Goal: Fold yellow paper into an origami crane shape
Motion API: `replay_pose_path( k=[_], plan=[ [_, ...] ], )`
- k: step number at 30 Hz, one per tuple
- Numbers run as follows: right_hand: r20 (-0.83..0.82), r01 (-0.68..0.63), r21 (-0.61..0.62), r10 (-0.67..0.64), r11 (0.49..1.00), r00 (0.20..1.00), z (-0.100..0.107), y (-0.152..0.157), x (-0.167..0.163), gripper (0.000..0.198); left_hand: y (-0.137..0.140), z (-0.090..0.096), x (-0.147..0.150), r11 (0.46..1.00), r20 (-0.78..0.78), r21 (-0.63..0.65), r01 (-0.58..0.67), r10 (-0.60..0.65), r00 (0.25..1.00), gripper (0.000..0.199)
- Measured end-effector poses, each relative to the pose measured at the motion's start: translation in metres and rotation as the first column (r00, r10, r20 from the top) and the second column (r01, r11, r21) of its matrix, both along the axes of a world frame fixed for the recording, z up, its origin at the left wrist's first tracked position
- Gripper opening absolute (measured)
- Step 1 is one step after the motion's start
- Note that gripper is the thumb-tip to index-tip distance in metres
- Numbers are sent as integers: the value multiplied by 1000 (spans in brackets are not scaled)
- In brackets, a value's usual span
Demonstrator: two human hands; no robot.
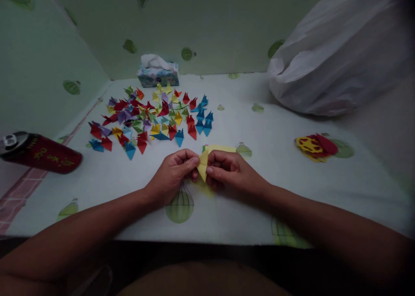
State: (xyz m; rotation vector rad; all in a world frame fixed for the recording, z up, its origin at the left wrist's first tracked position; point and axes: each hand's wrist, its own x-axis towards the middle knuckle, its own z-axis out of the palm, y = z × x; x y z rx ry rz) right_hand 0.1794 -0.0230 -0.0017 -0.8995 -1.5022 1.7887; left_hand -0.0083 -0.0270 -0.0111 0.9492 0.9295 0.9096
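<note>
Near the middle of the table, a piece of folded yellow paper is held up between both hands. My left hand pinches its left side with thumb and fingers. From the other side, my right hand grips its right edge, the thumb low on the fold. Behind my right hand lies more yellow paper, flat on the table and partly covered by the fingers. Many folded paper cranes in red, blue, yellow, green and purple are spread beyond my left hand.
A tissue box stands at the back behind the cranes. At the left a red can appears tilted. A large white plastic bag fills the right rear. Red and yellow cut-out pieces lie at the right on the white patterned tablecloth.
</note>
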Motion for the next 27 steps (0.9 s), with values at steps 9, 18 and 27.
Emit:
replay_pose_path(
  k=[9,18,27],
  plan=[
    [32,34,49,-35,998,999,-4,0,-1,13,-5,7,0,967,-278,244,78,-8,961,17],
    [178,79,290,-135,954,975,-5,0,0,14,-4,12,0,921,-497,358,154,48,866,22],
    [242,37,421,-151,906,958,-4,0,1,15,-5,12,0,924,-479,348,159,29,877,16]
  ],
)
